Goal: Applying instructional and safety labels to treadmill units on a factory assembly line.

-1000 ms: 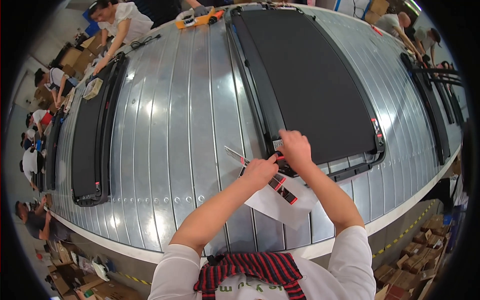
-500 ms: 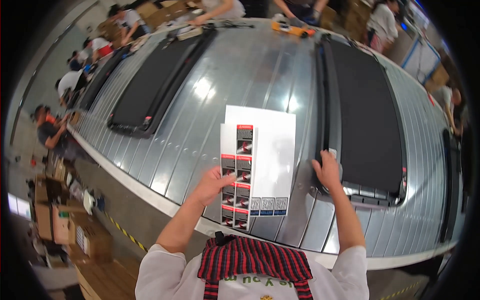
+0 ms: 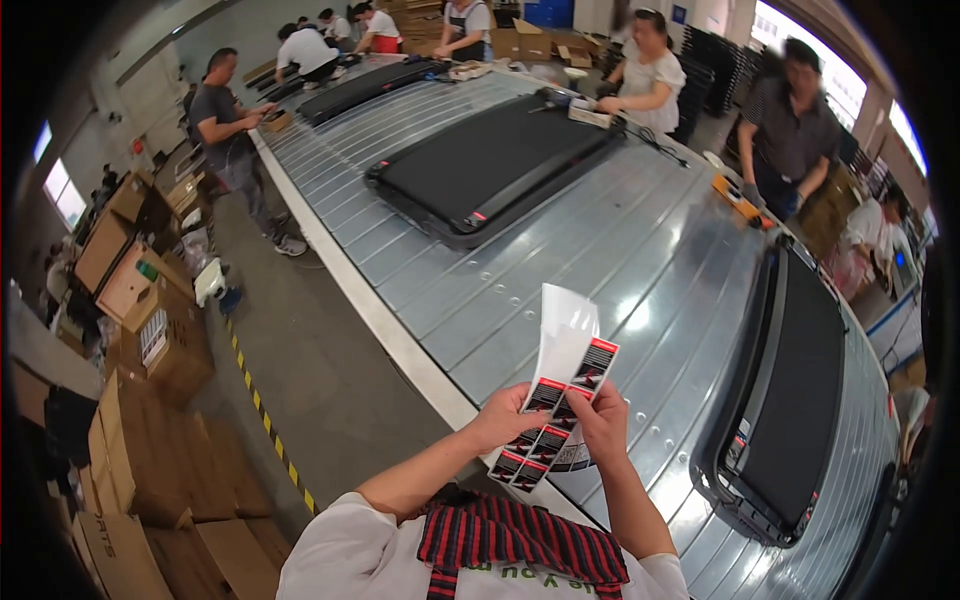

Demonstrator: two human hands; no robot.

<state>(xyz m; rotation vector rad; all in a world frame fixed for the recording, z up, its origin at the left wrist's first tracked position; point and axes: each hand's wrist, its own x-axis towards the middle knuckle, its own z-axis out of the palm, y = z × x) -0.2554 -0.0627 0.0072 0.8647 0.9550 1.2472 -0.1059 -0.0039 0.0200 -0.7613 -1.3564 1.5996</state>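
Above the near edge of the metal table, my left hand (image 3: 497,420) is closed on a sticker sheet (image 3: 525,462) with red, black and white labels. My right hand (image 3: 603,418) pinches the same sheet from its right side, thumb on the labels. Behind it a larger white sheet (image 3: 566,318) stands up, bent, its lower part mostly hidden. To the right lies a flat black treadmill (image 3: 795,385), with small red and white labels near its close end; neither hand touches it.
The slatted metal table (image 3: 460,300) carries another flat treadmill (image 3: 490,160) farther left. An orange tool (image 3: 738,200) lies by the far edge. Several people work around the table. Cardboard boxes (image 3: 165,440) and a yellow-black floor stripe (image 3: 262,410) are at left.
My right hand has left the right treadmill and come to the sticker sheet. The sheets have tilted and bent in my hands. The view has swung to the left.
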